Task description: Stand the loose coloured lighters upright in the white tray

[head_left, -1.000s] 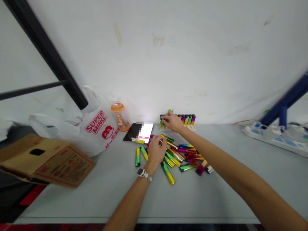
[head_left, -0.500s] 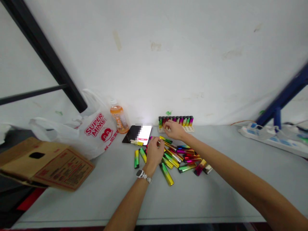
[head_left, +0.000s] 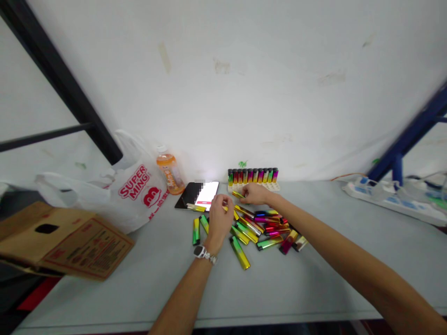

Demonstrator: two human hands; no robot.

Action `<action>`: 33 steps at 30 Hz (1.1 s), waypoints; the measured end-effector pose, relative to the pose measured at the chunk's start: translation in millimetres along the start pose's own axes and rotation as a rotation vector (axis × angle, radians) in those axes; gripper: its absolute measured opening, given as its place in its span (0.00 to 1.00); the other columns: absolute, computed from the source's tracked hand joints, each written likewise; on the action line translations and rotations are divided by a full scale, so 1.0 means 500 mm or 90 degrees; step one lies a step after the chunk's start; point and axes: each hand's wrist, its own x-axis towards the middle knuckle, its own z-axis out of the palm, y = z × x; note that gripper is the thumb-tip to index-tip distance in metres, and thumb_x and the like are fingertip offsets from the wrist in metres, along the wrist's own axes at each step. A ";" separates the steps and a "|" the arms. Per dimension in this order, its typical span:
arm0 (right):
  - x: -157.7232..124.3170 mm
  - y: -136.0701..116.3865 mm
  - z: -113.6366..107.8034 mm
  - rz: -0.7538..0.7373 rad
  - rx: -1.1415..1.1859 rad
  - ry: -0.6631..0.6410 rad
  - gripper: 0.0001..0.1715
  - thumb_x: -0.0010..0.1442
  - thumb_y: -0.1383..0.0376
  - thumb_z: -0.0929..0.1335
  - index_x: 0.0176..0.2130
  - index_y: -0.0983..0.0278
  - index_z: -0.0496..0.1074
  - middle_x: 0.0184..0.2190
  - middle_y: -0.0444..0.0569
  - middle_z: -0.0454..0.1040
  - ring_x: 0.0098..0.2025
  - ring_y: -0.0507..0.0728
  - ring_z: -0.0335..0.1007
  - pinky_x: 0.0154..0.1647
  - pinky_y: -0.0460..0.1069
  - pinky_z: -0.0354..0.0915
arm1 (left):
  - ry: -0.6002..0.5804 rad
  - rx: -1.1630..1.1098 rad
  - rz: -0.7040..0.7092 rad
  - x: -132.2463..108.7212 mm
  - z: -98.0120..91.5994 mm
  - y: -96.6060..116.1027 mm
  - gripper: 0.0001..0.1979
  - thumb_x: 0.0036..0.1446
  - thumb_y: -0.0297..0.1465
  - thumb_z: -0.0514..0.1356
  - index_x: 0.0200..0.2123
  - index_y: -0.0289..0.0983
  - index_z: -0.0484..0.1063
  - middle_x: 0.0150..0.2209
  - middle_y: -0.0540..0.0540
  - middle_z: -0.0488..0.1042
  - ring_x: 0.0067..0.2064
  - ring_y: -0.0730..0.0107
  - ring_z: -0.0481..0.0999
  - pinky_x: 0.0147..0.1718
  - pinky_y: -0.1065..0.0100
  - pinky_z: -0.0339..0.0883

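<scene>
Lighters (head_left: 248, 231) lay in a loose heap on the table (head_left: 300, 288), colours mixed (green, yellow, red, purple etc.); w/ the heap as clock centre, the wall (head_left: 244, 107) was at 12. More stood upright in a row in the rack (head_left: 272, 187), also at 12, by the wall, black tops up.

My R hand (head_left: 256, 193) was at 12, b/w heap & rack, fingers pinching one yellow lighter (head_left: 238, 194), tilted, its free end out twd 10; couldn't tell if it touched the rack.

My L hand (head_left: 220, 218) was at abt 9-10, at the heap's edge, fingers curled; couldn't tell if they gripped anything. I had a watch (head_left: 200, 251) on that wrist.

Two green-yellow ones lay at 9, just beside my L hand; a single one at 7, nearest me.

Tablet (head_left: 185, 197) was at 10, screen partly lit, a lighter across its near edge. Bottle (head_left: 170, 172), also 10, stood farther out, next to the bag (head_left: 118, 211). Box (head_left: 87, 249) was at 9, power strip (head_left: 380, 201) nr 3, well apart.
</scene>
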 end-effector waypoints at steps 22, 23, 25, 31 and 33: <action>-0.153 0.010 0.004 0.017 0.790 0.241 0.23 0.56 0.47 0.67 0.28 0.64 0.69 0.13 0.35 0.53 0.15 0.46 0.42 0.17 0.45 0.41 | -0.259 -0.134 0.073 0.012 0.044 0.056 0.11 0.65 0.36 0.50 0.40 0.37 0.68 0.32 0.47 0.74 0.33 0.69 0.73 0.34 0.69 0.64; -0.157 0.010 0.008 0.022 0.778 0.267 0.23 0.56 0.47 0.68 0.27 0.64 0.68 0.13 0.35 0.53 0.16 0.46 0.43 0.17 0.45 0.42 | -0.256 -0.146 0.055 0.007 0.044 0.058 0.11 0.65 0.37 0.51 0.39 0.37 0.67 0.31 0.48 0.73 0.32 0.69 0.72 0.33 0.69 0.63; -0.167 0.011 0.015 0.021 0.728 0.299 0.24 0.57 0.47 0.67 0.26 0.65 0.69 0.14 0.36 0.54 0.17 0.47 0.44 0.18 0.46 0.43 | -0.238 -0.167 0.035 0.000 0.045 0.062 0.10 0.63 0.37 0.53 0.36 0.36 0.67 0.29 0.50 0.71 0.31 0.71 0.70 0.32 0.70 0.62; -0.187 0.003 0.030 -0.018 0.535 0.331 0.22 0.60 0.51 0.66 0.25 0.65 0.68 0.18 0.40 0.58 0.21 0.49 0.51 0.23 0.46 0.50 | -0.184 -0.198 0.012 -0.011 0.051 0.069 0.16 0.59 0.39 0.56 0.23 0.36 0.61 0.21 0.55 0.60 0.25 0.76 0.59 0.26 0.71 0.52; -0.188 -0.003 0.038 -0.037 0.488 0.320 0.20 0.61 0.53 0.65 0.25 0.64 0.67 0.19 0.40 0.59 0.22 0.49 0.52 0.23 0.45 0.51 | -0.189 -0.199 0.000 -0.015 0.056 0.069 0.19 0.59 0.41 0.55 0.21 0.36 0.59 0.20 0.55 0.57 0.24 0.77 0.56 0.24 0.71 0.49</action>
